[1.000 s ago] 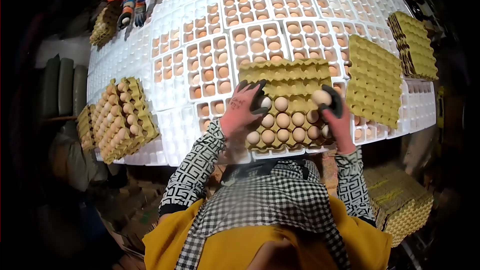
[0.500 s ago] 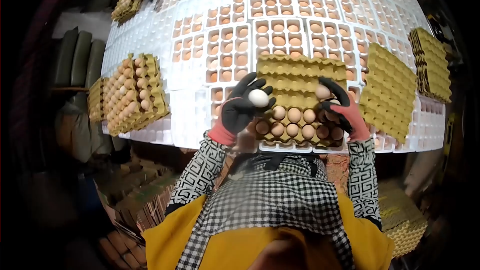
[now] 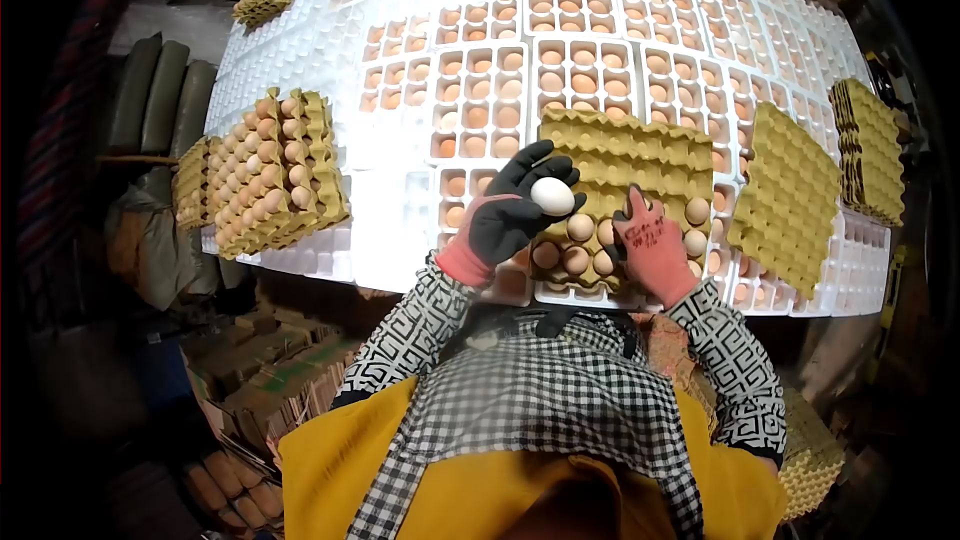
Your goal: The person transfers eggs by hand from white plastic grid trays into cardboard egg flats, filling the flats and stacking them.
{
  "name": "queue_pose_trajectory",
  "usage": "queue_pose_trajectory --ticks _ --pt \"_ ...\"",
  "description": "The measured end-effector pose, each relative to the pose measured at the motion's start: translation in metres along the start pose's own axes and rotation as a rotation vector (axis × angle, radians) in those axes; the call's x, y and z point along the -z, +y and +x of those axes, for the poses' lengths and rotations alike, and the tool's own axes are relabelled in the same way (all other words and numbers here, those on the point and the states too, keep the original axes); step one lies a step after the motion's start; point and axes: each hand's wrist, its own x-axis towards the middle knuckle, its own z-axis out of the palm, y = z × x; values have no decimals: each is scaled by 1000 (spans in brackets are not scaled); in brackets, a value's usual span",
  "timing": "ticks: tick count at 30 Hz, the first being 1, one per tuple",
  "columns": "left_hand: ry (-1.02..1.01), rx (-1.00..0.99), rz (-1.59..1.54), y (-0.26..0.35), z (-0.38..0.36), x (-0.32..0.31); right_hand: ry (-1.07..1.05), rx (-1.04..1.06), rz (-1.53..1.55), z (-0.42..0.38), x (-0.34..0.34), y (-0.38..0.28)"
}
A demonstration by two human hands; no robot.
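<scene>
Eggs are the matter in hand at this white plastic sorting table, whose square compartments hold brown eggs in small lots. Left hand, in a black-palmed glove with a pink cuff, is raised palm up just above the near edge of a yellow pulp egg tray; its fingers curl loosely round one pale egg, cradling it from beneath and behind. Right hand, back uppermost, reaches down among the eggs left in the near rows of that tray; its fingertips are hidden against them, so whether it grips one cannot be told. Far rows of the tray stand empty. In my judgement the held egg is light, rigid, smooth and brittle: point pressure or a knock on a neighbouring shell would crack it, so it is best taken round its widest part with several fingers, spread and gentle. Full pulp trays sit stacked at the table's left edge; empty pulp trays lie to the right.
</scene>
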Motion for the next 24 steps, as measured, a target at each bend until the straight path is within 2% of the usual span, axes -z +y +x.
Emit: queue_pose_trajectory --ticks 1,2,3,4,5,6,8,9,11,12,13,15,16,18,19,21,22,24 --pt "48 22 51 5 -2 -6 72 -2 8 -3 -9 -2" --pt "114 70 188 10 -2 -12 76 -84 175 -13 -31 0" --pt "51 52 316 12 -6 -6 82 -103 202 -7 -30 -5" --pt "96 80 152 11 -6 4 88 -123 229 -1 -28 -11" --pt "136 114 -22 8 -6 16 76 -109 109 -1 3 -20" --pt "143 54 216 7 -5 23 56 -94 64 1 8 -23" --pt "27 -209 1131 2 -10 39 10 -63 49 6 -5 -25" --pt "4 -140 645 -5 -10 48 -18 -67 72 6 -25 -20" --pt "182 140 255 6 -4 30 -54 -115 92 -3 -44 13" --pt "172 127 409 1 2 41 -52 -157 173 -6 -18 13" --pt "170 105 565 0 8 44 -47 -188 264 -6 5 7" --pt "249 250 320 3 17 37 176 -329 717 -26 -12 24" --pt "273 235 369 2 20 37 179 -436 938 -34 -18 31" --pt "349 180 510 0 25 26 312 -547 1414 -56 -25 42" --pt "297 122 666 1 30 22 364 -581 1699 -65 -17 49" --pt "233 -43 922 -10 47 30 544 -589 2069 -88 -28 50" --pt "136 -96 963 -12 55 26 573 -642 2045 -92 -32 50" --pt "37 -229 1251 -15 75 10 594 -749 2041 -95 -22 45"
